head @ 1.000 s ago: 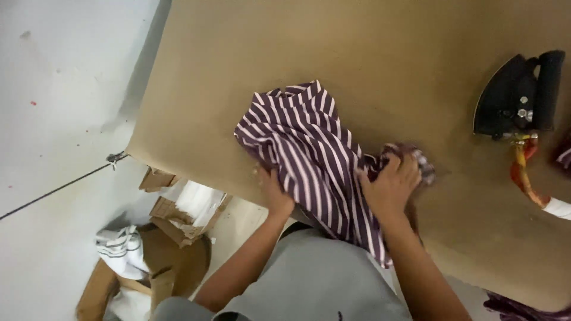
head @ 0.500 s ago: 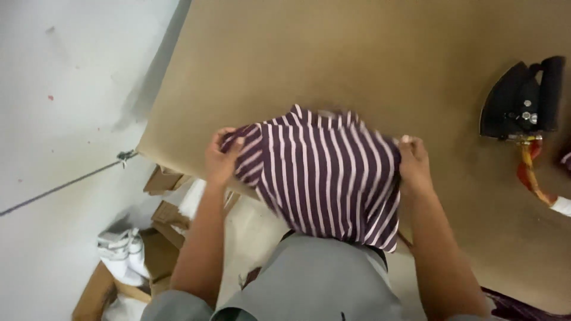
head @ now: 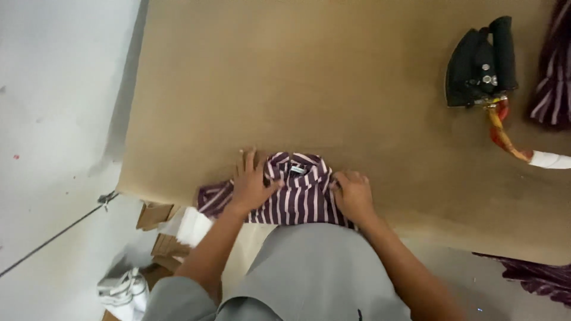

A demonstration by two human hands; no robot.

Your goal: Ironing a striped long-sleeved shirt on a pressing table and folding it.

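Brown table, striped shirt, blue label

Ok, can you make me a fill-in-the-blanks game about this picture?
1. Both hands press on a shirt with white and purple ____.
2. The black thing at the table's far right is an ____.
3. The left hand lies ____ on the shirt, fingers spread.
4. The right hand rests on the shirt's ____ side.

Missing words: stripes; iron; flat; right
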